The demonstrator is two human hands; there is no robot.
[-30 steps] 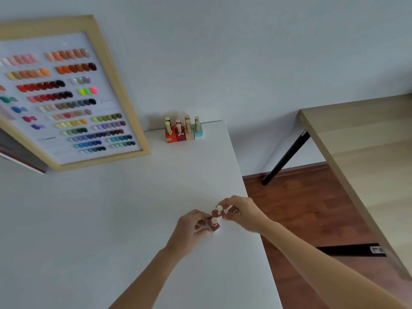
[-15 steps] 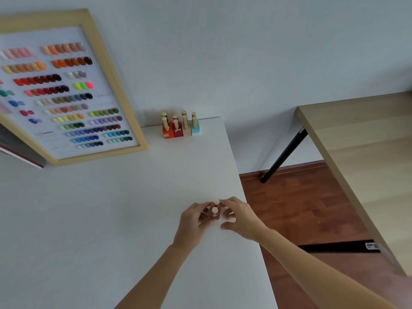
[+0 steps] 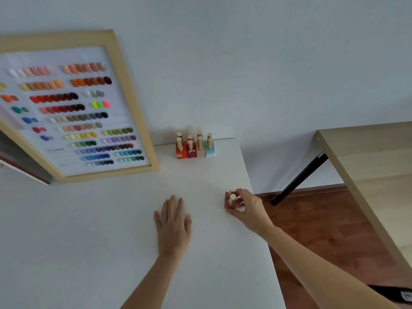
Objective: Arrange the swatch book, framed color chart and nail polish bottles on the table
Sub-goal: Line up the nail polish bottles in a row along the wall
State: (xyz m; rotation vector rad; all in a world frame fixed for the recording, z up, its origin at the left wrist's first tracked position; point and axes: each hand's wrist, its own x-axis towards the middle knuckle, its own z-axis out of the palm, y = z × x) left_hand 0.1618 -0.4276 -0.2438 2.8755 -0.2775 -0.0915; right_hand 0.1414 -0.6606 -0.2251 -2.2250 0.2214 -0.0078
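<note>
The framed color chart [image 3: 73,112] leans against the wall at the back left of the white table [image 3: 100,230]. Behind its lower left corner shows a strip of the swatch book [image 3: 20,166]. Several gold-capped nail polish bottles [image 3: 195,146] stand in a tight group at the table's back edge. My right hand [image 3: 246,208] grips two dark red bottles [image 3: 229,200] near the table's right edge. My left hand [image 3: 173,226] lies flat on the table, fingers spread, holding nothing.
A wooden table [image 3: 370,175] with a black leg [image 3: 298,181] stands to the right, across a gap of brown wooden floor [image 3: 323,230]. A light wall rises right behind the white table.
Both hands were together on the two red bottles. My left hand has let go and moved left to rest flat. My right hand has carried both bottles toward the right edge.
</note>
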